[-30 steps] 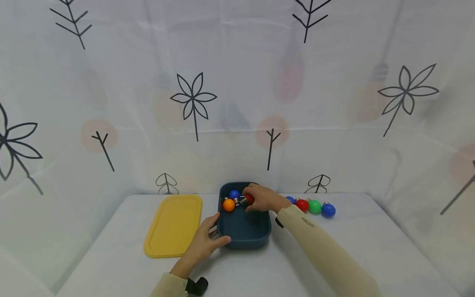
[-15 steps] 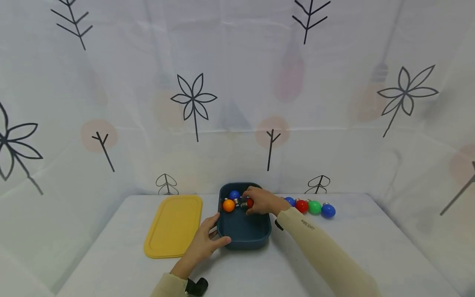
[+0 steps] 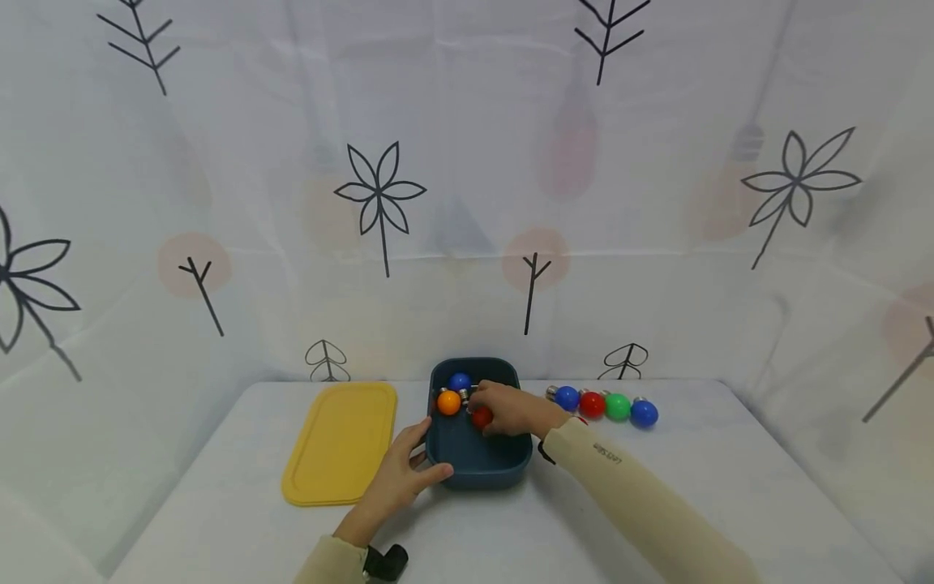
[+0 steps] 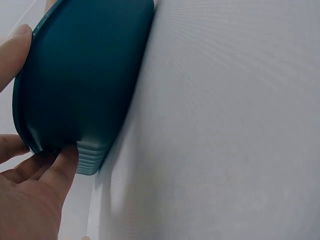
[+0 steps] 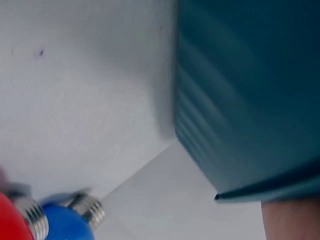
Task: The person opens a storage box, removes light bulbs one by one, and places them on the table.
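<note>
A dark teal bin [image 3: 477, 478] stands on the white table in the head view. My left hand [image 3: 400, 474] holds its near left corner, thumb at the front rim and fingers against the side; the left wrist view shows the fingers [image 4: 62, 170] bent at the bin's wall. Inside the bin, my right hand [image 3: 511, 408] grips a red light bulb [image 3: 481, 418], partly covered by the fingers. An orange bulb [image 3: 448, 402] and a blue bulb [image 3: 459, 381] lie at the bin's far left. In the right wrist view the bin wall [image 5: 240, 100] hides most of the hand.
A yellow lid-like tray [image 3: 340, 442] lies left of the bin. Right of it, a blue bulb [image 3: 567, 397], a red bulb [image 3: 592, 404], a green bulb [image 3: 617, 407] and another blue bulb [image 3: 644, 414] form a row. A patterned white cloth [image 3: 467, 308] hangs behind the table.
My right hand has moved the red bulb slightly left and nearer inside the bin, exposing more of the bulb row on the right. The left hand and the bin stay put.
</note>
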The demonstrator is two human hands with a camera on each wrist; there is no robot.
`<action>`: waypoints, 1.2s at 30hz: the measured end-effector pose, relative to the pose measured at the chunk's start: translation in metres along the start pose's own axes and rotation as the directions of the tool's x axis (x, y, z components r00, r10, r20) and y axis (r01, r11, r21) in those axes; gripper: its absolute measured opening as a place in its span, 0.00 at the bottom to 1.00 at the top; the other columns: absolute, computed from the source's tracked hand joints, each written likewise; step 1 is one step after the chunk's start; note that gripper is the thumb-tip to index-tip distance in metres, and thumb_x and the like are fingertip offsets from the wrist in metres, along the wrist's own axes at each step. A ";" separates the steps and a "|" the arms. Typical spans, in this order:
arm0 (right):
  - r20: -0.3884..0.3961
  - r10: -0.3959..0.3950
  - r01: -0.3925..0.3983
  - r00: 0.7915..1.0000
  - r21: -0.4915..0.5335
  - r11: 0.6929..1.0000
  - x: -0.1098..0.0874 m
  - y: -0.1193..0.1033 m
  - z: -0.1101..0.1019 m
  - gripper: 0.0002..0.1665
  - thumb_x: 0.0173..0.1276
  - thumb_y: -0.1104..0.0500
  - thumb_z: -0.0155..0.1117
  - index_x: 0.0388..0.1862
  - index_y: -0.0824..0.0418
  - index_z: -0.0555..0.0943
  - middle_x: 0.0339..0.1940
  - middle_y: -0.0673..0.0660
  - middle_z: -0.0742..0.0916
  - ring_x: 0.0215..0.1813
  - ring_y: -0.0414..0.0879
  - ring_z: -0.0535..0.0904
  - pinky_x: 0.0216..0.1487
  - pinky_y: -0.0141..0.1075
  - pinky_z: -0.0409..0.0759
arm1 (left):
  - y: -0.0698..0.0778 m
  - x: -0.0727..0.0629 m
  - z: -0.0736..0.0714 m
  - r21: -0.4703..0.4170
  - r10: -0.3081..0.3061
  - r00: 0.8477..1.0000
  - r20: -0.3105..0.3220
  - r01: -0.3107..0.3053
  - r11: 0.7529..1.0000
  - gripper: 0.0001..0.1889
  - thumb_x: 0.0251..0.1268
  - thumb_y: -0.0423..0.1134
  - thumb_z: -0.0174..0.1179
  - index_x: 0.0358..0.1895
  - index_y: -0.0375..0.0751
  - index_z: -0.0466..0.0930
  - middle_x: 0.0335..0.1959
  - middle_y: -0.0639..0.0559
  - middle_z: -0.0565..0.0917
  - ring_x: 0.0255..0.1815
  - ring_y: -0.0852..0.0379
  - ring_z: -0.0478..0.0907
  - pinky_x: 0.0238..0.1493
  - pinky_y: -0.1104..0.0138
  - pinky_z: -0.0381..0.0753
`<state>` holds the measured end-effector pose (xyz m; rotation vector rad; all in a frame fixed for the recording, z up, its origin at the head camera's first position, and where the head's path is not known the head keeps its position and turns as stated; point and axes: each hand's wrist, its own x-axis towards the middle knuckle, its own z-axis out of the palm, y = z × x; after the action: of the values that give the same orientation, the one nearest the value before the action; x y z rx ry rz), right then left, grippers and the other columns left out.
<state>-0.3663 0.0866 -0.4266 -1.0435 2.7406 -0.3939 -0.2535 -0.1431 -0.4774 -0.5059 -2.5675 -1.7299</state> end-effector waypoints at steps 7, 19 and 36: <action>0.011 -0.009 0.009 1.000 -0.016 1.000 -0.001 -0.007 0.004 0.24 0.60 0.56 0.72 0.56 0.52 0.80 0.52 0.49 0.77 0.49 0.43 0.73 0.56 0.40 0.79 | 0.000 0.001 0.000 0.007 -0.015 1.000 -0.004 0.015 1.000 0.46 0.56 0.45 0.69 0.74 0.36 0.53 0.71 0.38 0.60 0.70 0.40 0.60 0.64 0.51 0.70; -0.029 -0.028 0.029 0.999 0.037 0.999 -0.006 -0.009 0.001 0.23 0.60 0.55 0.71 0.56 0.53 0.80 0.51 0.49 0.77 0.50 0.44 0.73 0.55 0.38 0.79 | 0.003 -0.001 -0.001 0.007 -0.008 1.000 0.001 0.008 1.000 0.46 0.56 0.46 0.69 0.74 0.36 0.54 0.71 0.37 0.60 0.70 0.40 0.60 0.63 0.51 0.70; -0.205 -0.027 0.050 0.978 0.105 0.993 -0.053 -0.008 -0.019 0.24 0.62 0.53 0.70 0.58 0.49 0.78 0.51 0.47 0.76 0.50 0.43 0.73 0.49 0.34 0.81 | 0.003 -0.001 0.000 0.021 -0.014 1.000 -0.008 0.014 1.000 0.46 0.56 0.46 0.69 0.74 0.36 0.54 0.70 0.37 0.60 0.69 0.40 0.61 0.64 0.51 0.69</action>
<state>-0.3269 0.1197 -0.4020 -1.0846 2.8395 -0.6846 -0.2518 -0.1419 -0.4747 -0.4806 -2.5875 -1.7040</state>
